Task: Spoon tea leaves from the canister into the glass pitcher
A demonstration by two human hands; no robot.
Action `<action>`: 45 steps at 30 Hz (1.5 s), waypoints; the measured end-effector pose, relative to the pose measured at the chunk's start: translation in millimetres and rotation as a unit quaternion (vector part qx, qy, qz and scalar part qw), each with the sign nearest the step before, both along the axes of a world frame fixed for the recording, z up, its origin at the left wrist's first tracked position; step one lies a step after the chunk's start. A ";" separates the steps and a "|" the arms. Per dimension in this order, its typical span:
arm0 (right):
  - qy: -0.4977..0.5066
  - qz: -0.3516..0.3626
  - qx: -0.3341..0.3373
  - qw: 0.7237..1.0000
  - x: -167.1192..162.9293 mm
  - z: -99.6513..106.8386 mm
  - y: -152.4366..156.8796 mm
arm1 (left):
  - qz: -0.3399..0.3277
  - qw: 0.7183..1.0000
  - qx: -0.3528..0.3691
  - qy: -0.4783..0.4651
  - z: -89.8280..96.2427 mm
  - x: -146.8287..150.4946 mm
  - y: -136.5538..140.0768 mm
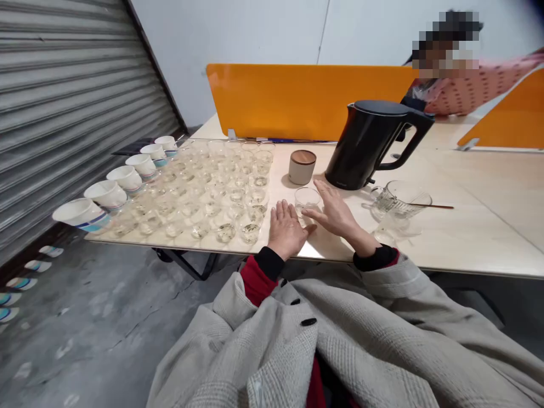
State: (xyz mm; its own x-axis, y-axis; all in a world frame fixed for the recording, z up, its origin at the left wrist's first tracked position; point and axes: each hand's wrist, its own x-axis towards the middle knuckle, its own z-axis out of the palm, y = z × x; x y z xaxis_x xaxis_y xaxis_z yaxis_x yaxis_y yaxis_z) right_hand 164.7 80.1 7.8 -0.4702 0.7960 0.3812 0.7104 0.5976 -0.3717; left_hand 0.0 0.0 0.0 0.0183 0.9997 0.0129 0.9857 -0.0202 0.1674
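My left hand (pixel 288 231) lies flat on the table close to its front edge, fingers stretched forward. My right hand (pixel 334 211) is open too, thumb and fingers apart, beside a small clear cup (pixel 306 197). Whether the fingers touch this cup I cannot tell. Left of my hands stand rows of small clear cups (pixel 225 231), several with dark bits at the bottom. Beyond the single cup is a grey canister (pixel 302 172) with a wooden lid. A black electric kettle (pixel 361 144) stands behind my right hand.
White paper cups (pixel 106 194) line the table's left edge. To the right, a glass pitcher (pixel 403 195) holds a thin brown stick (pixel 433 206), with clear cups near it. An orange divider (pixel 306 102) runs along the back. Beyond it is a person in a pink dotted sleeve (pixel 476 85).
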 end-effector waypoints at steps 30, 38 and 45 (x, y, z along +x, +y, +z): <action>-0.039 -0.103 -0.062 0.992 -109.1 125.8 192.1 | -0.055 0.996 0.059 -0.040 -4.8 -1.8 -9.0; -0.100 -0.107 -0.072 0.987 -118.8 104.6 247.2 | -0.064 0.993 0.077 -0.063 -11.4 -1.5 -10.5; -0.190 -0.066 -0.106 0.974 -119.6 74.6 274.8 | -0.076 0.992 0.066 -0.075 -10.4 -2.3 -11.0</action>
